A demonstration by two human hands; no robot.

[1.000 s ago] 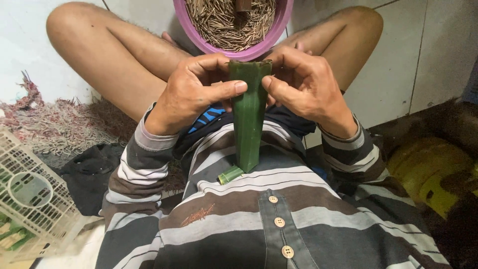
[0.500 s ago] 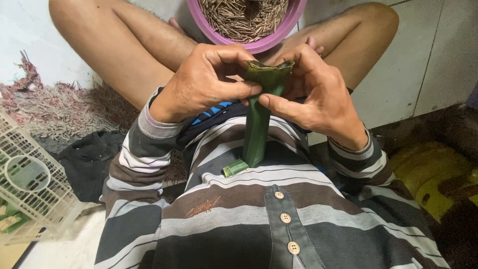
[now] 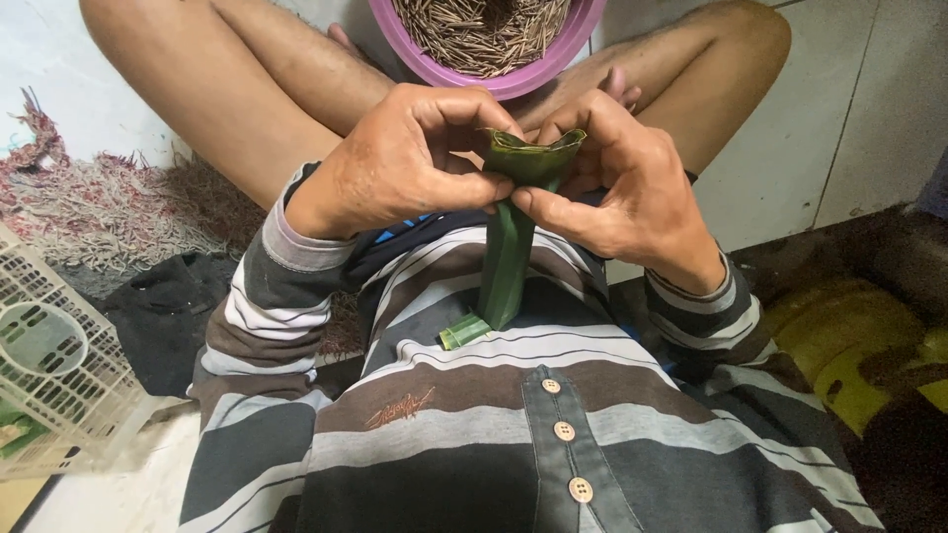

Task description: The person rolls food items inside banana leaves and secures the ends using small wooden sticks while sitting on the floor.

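Note:
Both my hands hold a long green leaf strip [image 3: 508, 259] in front of my striped shirt. My left hand [image 3: 405, 163] pinches its left side and my right hand [image 3: 617, 178] pinches its right side. Between my fingers the top of the leaf is curled into a small open cone. The strip's lower end hangs down onto my shirt and is folded at the tip. Just beyond my hands, between my bare legs, stands a pink bowl [image 3: 553, 71] full of thin brown sticks.
A white plastic basket [image 3: 54, 370] stands at the lower left beside a dark cloth [image 3: 163, 311]. A reddish shaggy mat [image 3: 109, 202] lies at the left. White tiles [image 3: 839, 128] are at the right, and a yellow object [image 3: 839, 345] sits low right.
The flat, upright leaf top has been rolled and folded inward into a cone between my fingers. My hands have closed in around it.

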